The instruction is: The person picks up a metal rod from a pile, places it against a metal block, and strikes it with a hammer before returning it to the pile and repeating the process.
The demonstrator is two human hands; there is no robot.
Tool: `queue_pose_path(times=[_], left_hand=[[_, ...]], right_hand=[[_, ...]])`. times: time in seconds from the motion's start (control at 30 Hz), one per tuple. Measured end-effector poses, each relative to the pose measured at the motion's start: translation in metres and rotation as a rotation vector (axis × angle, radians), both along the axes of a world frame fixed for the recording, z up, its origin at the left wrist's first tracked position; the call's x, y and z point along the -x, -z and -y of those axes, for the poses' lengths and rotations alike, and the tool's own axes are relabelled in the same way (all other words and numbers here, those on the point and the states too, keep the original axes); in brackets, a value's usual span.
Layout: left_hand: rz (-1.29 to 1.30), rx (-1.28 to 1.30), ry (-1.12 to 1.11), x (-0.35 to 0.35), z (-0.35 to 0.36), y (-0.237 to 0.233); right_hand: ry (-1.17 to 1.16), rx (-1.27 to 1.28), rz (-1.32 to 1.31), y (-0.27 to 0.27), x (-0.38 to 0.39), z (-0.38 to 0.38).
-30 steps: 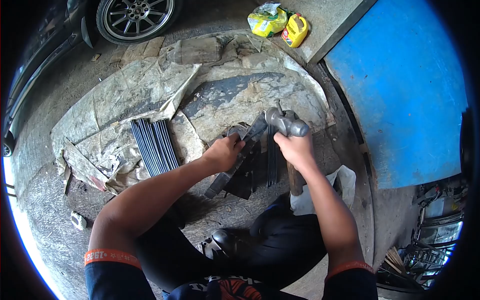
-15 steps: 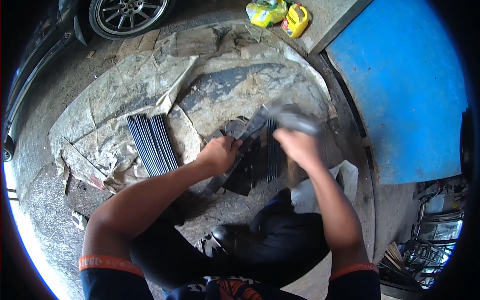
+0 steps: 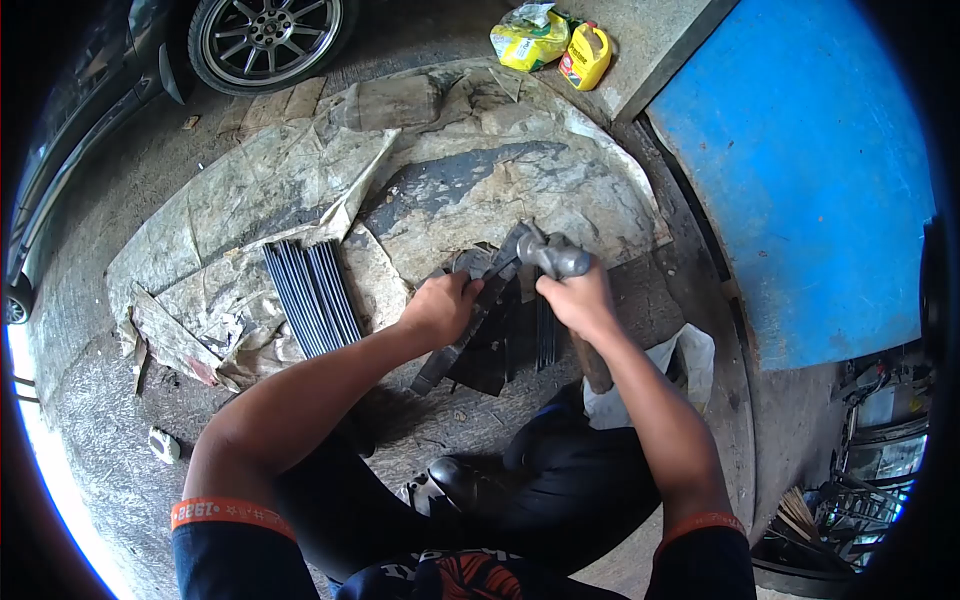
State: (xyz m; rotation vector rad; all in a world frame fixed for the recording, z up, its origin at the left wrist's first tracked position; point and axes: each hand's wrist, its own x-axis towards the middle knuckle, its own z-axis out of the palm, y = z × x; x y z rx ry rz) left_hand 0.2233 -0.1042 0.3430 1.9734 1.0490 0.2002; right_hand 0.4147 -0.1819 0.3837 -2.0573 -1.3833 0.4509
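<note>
My right hand [image 3: 585,303] is closed round the handle of a hammer [image 3: 553,256], whose metal head is at the upper end of a long dark metal bar [image 3: 450,358]. The bar lies at a slant on the ground. My left hand [image 3: 440,308] is closed on what looks like a thin metal rod [image 3: 503,267], which runs along the bar towards the hammer head; its other end is hidden in my fingers. Left of that hand lies a bundle of dark rods [image 3: 312,298]. More dark rods [image 3: 545,335] lie beside the bar, partly behind my right hand.
A worn, dirty sheet [image 3: 250,180] covers the ground ahead. A yellow jug [image 3: 586,58] and a yellow-green bag [image 3: 528,40] stand at the back. A car wheel [image 3: 268,40] is at upper left, a blue panel [image 3: 800,190] at right. A white sack [image 3: 690,350] lies near my right knee.
The hammer, blurred by motion before, now shows sharply, its head lower and further left against the bar's upper end. My left hand keeps its place. The whole view has shifted slightly.
</note>
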Motion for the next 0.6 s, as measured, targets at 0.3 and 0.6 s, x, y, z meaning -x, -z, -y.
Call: queue_pose_path(times=[0.3, 0.6], left_hand=[[0.013, -0.003, -0.032, -0.004, -0.004, 0.008], [-0.013, -0.001, -0.026, 0.000, 0.005, 0.006]], right_hand=[[-0.045, -0.260, 0.234, -0.035, -0.004, 0.000], [-0.006, -0.004, -0.004, -0.027, 0.001, 0.000]])
